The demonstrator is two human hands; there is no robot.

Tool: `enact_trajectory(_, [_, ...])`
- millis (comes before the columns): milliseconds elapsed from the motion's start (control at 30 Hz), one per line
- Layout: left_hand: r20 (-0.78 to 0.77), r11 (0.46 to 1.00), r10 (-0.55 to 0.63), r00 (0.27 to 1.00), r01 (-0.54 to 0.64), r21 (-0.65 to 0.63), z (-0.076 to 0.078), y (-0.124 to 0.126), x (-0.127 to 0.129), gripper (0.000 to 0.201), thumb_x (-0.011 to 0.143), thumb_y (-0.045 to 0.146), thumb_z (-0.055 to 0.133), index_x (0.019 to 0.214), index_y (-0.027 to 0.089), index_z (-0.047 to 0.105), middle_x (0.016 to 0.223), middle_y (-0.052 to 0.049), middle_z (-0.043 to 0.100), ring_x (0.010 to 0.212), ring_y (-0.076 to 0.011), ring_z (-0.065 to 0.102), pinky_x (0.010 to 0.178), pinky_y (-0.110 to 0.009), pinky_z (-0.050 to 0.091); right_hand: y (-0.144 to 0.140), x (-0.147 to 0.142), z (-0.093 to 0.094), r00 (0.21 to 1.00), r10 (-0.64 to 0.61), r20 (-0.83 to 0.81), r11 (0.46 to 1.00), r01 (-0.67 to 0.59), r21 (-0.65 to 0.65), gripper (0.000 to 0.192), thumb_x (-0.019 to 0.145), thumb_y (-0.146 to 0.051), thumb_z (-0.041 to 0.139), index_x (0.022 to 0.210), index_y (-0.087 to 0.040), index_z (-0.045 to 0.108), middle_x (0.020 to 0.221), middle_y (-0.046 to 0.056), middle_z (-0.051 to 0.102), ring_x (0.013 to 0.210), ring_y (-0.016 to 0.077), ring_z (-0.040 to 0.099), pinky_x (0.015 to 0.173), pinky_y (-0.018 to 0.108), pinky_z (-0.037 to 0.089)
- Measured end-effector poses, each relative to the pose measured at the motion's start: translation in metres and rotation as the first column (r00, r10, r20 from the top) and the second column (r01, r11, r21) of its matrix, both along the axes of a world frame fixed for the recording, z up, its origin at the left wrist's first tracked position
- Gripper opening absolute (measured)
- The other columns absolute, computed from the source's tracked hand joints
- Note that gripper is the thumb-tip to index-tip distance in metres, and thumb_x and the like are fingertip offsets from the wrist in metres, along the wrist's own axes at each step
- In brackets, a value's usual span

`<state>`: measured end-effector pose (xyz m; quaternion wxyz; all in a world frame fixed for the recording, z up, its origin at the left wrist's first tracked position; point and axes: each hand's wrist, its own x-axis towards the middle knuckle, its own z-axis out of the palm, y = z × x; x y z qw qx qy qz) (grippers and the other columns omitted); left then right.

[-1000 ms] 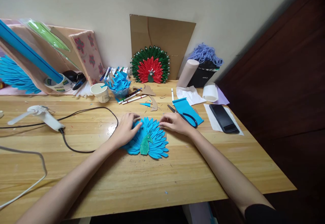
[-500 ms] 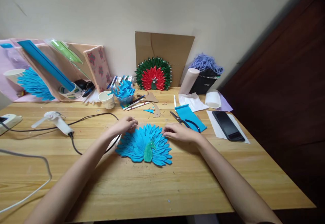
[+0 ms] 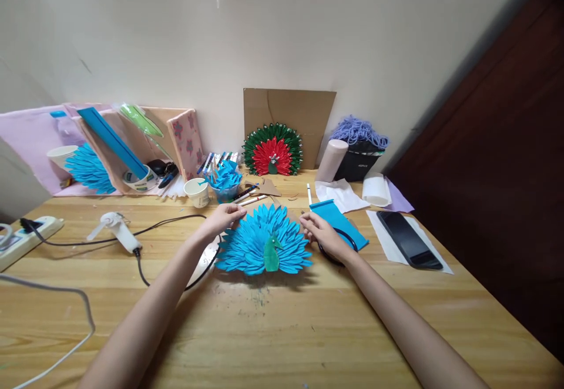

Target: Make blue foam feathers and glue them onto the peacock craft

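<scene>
A blue paper peacock [image 3: 263, 242] with a green body is tilted up off the wooden table [image 3: 282, 324], with a shadow beneath its lower edge. My left hand [image 3: 223, 217] grips its upper left edge. My right hand [image 3: 323, 233] grips its upper right edge. Directly behind my right hand lie a blue paper sheet [image 3: 337, 221] and black-handled scissors [image 3: 337, 247], partly hidden by the hand.
A red and green peacock [image 3: 273, 149] leans on cardboard at the wall. Markers and a cup of blue paper bits [image 3: 225, 176], a paper cup [image 3: 197, 192], a glue gun [image 3: 118, 231] with cable, a power strip [image 3: 26, 237] and a phone [image 3: 409, 240] surround the work spot.
Both hands have shifted to the blue peacock's top edges and lifted it from flat to tilted upright. The camera has tipped upward, showing more of the wall.
</scene>
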<state>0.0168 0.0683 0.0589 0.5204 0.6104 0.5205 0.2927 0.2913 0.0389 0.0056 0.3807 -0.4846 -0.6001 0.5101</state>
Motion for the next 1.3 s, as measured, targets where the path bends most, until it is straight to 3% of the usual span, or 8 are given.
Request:
enact_trajectory(100, [0.005, 0.996, 0.052, 0.999, -0.053, 0.077, 0.004, 0.002, 0.003, 0.042, 0.062, 0.055, 0.06, 0.068, 0.014, 0.056, 0.057, 0.003, 0.05, 0.048, -0.0079, 0.042, 0.047, -0.021, 0.031, -0.001, -0.002, 0.001, 0.975, 0.057, -0.215, 0.989, -0.084, -0.119, 0.037, 0.079, -0.054, 0.051, 0.077, -0.017, 0.049, 0.065, -0.003, 0.049, 0.053, 0.0089, 0.047, 0.049, 0.022, 0.038])
enact_trajectory(167, [-0.017, 0.992, 0.061, 0.998, -0.059, 0.107, 0.004, 0.003, 0.006, 0.041, 0.064, 0.054, 0.058, 0.067, 0.014, 0.055, 0.056, 0.003, 0.05, 0.048, -0.0087, 0.043, 0.047, -0.021, 0.033, -0.003, -0.004, 0.002, 0.962, 0.082, -0.262, 0.982, -0.123, -0.146, 0.035, 0.078, -0.052, 0.055, 0.073, -0.017, 0.05, 0.063, -0.003, 0.048, 0.051, 0.008, 0.046, 0.049, 0.021, 0.038])
enact_trajectory(267, [-0.043, 0.981, 0.072, 0.996, -0.063, 0.184, 0.001, 0.001, 0.009, 0.039, 0.068, 0.051, 0.055, 0.077, 0.014, 0.056, 0.064, 0.0, 0.055, 0.057, -0.0129, 0.049, 0.053, -0.024, 0.038, -0.005, -0.007, 0.003, 0.964, 0.083, -0.252, 0.98, -0.125, -0.157, 0.033, 0.075, -0.048, 0.06, 0.07, -0.017, 0.051, 0.059, -0.004, 0.048, 0.048, 0.0077, 0.045, 0.047, 0.021, 0.036])
enact_trajectory(400, [-0.121, 0.961, 0.023, 0.992, 0.011, 0.277, 0.001, -0.004, 0.013, 0.043, 0.067, 0.042, 0.06, 0.099, 0.014, 0.054, 0.089, -0.006, 0.061, 0.083, -0.0205, 0.056, 0.072, -0.032, 0.044, -0.005, -0.01, 0.002, 0.971, 0.024, -0.237, 0.985, -0.063, -0.16, 0.034, 0.072, -0.05, 0.061, 0.068, -0.018, 0.05, 0.057, -0.004, 0.049, 0.048, 0.0089, 0.047, 0.048, 0.022, 0.039])
enact_trajectory(533, [-0.17, 0.949, 0.002, 0.985, 0.051, 0.312, 0.001, -0.007, 0.015, 0.047, 0.06, 0.031, 0.067, 0.102, 0.015, 0.053, 0.098, -0.007, 0.061, 0.092, -0.0235, 0.057, 0.08, -0.035, 0.045, -0.006, -0.01, 0.006, 0.982, -0.007, -0.188, 0.988, -0.022, -0.15, 0.035, 0.07, -0.052, 0.062, 0.067, -0.018, 0.052, 0.057, -0.004, 0.049, 0.049, 0.0103, 0.048, 0.049, 0.024, 0.043])
enact_trajectory(800, [-0.153, 0.972, 0.079, 0.985, -0.042, 0.23, -0.009, -0.002, 0.018, 0.05, 0.056, 0.026, 0.068, 0.101, 0.012, 0.051, 0.095, -0.008, 0.062, 0.09, -0.0242, 0.059, 0.082, -0.037, 0.046, -0.009, -0.013, 0.01, 0.988, 0.012, -0.153, 1.0, -0.016, -0.027, 0.034, 0.073, -0.05, 0.06, 0.064, -0.018, 0.052, 0.059, -0.003, 0.048, 0.053, 0.0109, 0.049, 0.05, 0.024, 0.045])
enact_trajectory(967, [-0.178, 0.981, 0.119, 0.977, -0.089, 0.17, -0.008, -0.005, 0.021, 0.047, 0.054, 0.023, 0.067, 0.098, 0.011, 0.052, 0.085, -0.005, 0.063, 0.08, -0.0223, 0.06, 0.074, -0.036, 0.048, -0.012, -0.016, 0.014, 0.989, 0.016, -0.15, 0.998, -0.023, -0.05, 0.033, 0.074, -0.049, 0.059, 0.065, -0.018, 0.053, 0.058, -0.003, 0.047, 0.05, 0.0094, 0.047, 0.047, 0.022, 0.042])
enact_trajectory(1300, [-0.192, 0.985, 0.05, 0.98, -0.017, 0.169, -0.01, -0.004, 0.019, 0.048, 0.055, 0.026, 0.067, 0.098, 0.013, 0.053, 0.089, -0.005, 0.063, 0.081, -0.0212, 0.059, 0.073, -0.032, 0.047, -0.014, -0.017, 0.016, 0.983, -0.025, -0.181, 0.996, 0.008, -0.092, 0.033, 0.071, -0.049, 0.062, 0.067, -0.017, 0.055, 0.058, -0.003, 0.048, 0.05, 0.0091, 0.046, 0.046, 0.021, 0.041])
